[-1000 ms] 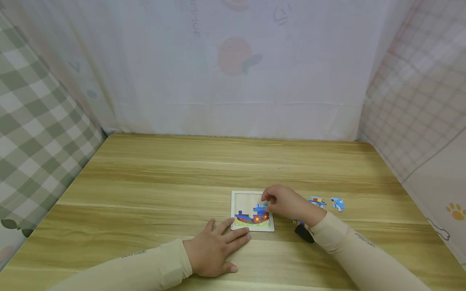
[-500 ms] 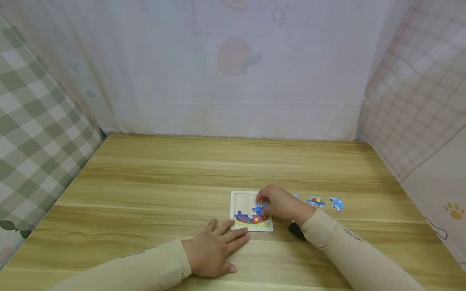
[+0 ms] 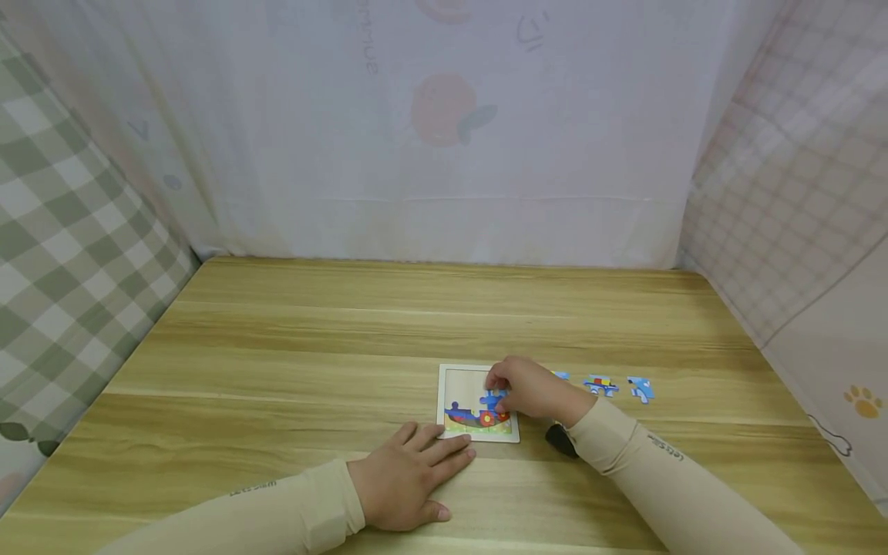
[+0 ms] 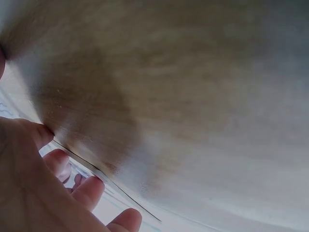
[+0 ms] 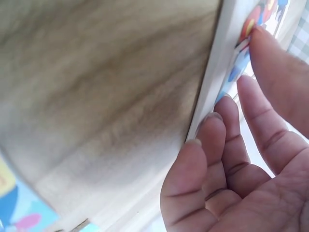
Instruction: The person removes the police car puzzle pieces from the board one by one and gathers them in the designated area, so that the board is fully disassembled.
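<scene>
A square jigsaw tray (image 3: 441, 389) with a pale rim lies near the front middle of the table, its lower part filled with pieces showing a train. My left hand (image 3: 402, 482) lies flat with fingers spread, its fingertips at the tray's lower left edge. Over the tray's right side, my right hand (image 3: 537, 389) holds a blue puzzle piece (image 3: 492, 401) between thumb and fingers, down at the picture. In the right wrist view the thumb (image 5: 270, 63) is on the printed surface, and the other fingers are curled along the rim. The hand hides the tray's upper right corner.
Loose puzzle pieces lie right of the tray: one with a red and yellow print (image 3: 601, 385), a light blue one (image 3: 641, 389), and one partly behind the right hand (image 3: 560, 375). A black object (image 3: 560, 441) shows under the right wrist. Cloth walls (image 3: 444, 223) surround the table.
My right hand has shifted slightly left and settled over the tray's right side, uncovering more of the loose pieces behind it. My left hand has stayed in place.
</scene>
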{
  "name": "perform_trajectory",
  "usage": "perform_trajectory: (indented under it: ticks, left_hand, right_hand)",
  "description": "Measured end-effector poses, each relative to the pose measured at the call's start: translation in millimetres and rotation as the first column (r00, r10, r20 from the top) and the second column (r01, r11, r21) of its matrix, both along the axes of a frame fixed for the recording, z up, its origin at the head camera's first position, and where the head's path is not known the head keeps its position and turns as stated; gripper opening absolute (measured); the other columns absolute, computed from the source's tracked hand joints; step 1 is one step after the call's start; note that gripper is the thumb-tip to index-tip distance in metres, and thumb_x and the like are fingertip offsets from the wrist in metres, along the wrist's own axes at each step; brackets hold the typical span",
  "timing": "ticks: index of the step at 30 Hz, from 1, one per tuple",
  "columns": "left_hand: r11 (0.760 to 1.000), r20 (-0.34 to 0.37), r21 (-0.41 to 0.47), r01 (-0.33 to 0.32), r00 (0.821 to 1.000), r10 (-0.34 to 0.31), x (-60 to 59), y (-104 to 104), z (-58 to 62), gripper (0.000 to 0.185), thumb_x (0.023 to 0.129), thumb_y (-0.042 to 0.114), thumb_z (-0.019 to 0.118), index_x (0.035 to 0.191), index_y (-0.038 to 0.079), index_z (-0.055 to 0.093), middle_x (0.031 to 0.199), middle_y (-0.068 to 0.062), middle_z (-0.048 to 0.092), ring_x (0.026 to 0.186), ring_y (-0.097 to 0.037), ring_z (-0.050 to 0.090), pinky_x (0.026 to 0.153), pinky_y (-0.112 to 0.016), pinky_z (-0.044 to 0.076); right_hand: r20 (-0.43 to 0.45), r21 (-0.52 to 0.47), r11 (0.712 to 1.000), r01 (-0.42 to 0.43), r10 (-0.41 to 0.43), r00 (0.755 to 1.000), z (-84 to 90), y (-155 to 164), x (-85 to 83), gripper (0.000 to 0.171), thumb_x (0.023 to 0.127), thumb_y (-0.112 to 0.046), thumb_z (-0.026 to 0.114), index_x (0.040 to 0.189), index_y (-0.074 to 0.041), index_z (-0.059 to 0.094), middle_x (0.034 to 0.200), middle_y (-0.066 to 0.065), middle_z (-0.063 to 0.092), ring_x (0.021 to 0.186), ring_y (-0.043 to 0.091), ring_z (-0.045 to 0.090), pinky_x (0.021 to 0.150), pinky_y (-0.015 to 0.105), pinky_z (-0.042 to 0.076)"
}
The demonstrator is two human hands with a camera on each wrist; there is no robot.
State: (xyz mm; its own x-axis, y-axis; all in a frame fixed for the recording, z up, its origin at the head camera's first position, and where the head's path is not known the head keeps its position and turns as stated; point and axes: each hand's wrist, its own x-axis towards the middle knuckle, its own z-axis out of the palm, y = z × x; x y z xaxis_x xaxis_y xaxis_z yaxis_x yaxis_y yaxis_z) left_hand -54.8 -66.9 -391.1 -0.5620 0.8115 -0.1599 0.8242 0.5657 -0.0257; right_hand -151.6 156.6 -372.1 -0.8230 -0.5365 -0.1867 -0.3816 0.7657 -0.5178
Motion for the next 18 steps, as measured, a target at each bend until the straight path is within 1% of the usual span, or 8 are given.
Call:
perform_trajectory:
  ticks: [5, 10, 15, 18]
  left_hand:
    - [1.0, -0.001, -0.004, 0.004, 1.0, -0.004, -0.2, 0.3, 0.1, 0.066, 0.088, 0.059, 0.032, 0.143, 0.024, 0.023, 0.147, 0.007, 0.02, 0.128, -0.021, 0.026, 0.096, -0.044, 0.029]
    - [1.0, -0.004, -0.001, 0.006, 1.0, -0.006, -0.8, 0.0, -1.0, 0.066, 0.088, 0.059, 0.032, 0.143, 0.024, 0.023, 0.147, 0.007, 0.02, 0.127, -0.021, 0.026, 0.096, -0.044, 0.029]
    - [1.0, 0.011, -0.009, -0.004, 1.0, 0.004, -1.4, -0.1, -1.4, 0.066, 0.088, 0.059, 0.032, 0.143, 0.024, 0.022, 0.147, 0.008, 0.02, 0.127, -0.021, 0.026, 0.095, -0.045, 0.03]
    - [1.0, 0.005, -0.005, -0.003, 1.0, 0.003, -1.2, 0.0, -1.4, 0.066, 0.088, 0.059, 0.032, 0.143, 0.024, 0.023, 0.147, 0.008, 0.02, 0.127, -0.021, 0.026, 0.094, -0.045, 0.03]
  right_hand:
    - [-0.011, -0.001, 1.0, -0.009, 0.009, 1.0, -1.4, -0.3, 0.6, 0.021, 0.068, 0.0, 0.074, 0.085, -0.007, 0.063, 0.08, 0.0, 0.054, 0.077, 0.014, 0.049, 0.073, 0.032, 0.042]
    - [0.006, -0.009, 1.0, 0.006, -0.006, 1.0, -1.4, -0.8, 0.9, 0.023, 0.068, 0.001, 0.074, 0.083, -0.009, 0.061, 0.08, 0.0, 0.053, 0.077, 0.015, 0.048, 0.073, 0.032, 0.042]
    - [0.014, -0.038, 0.999, -0.002, 0.002, 1.0, -2.0, 0.0, 0.6, 0.024, 0.068, 0.003, 0.073, 0.084, -0.008, 0.059, 0.08, 0.001, 0.053, 0.077, 0.015, 0.048, 0.073, 0.032, 0.042]
    - [0.016, -0.055, 0.998, -0.011, 0.011, 1.0, -2.6, 0.8, 0.2, 0.024, 0.068, 0.003, 0.073, 0.084, -0.008, 0.058, 0.079, 0.001, 0.053, 0.077, 0.015, 0.048, 0.072, 0.031, 0.041]
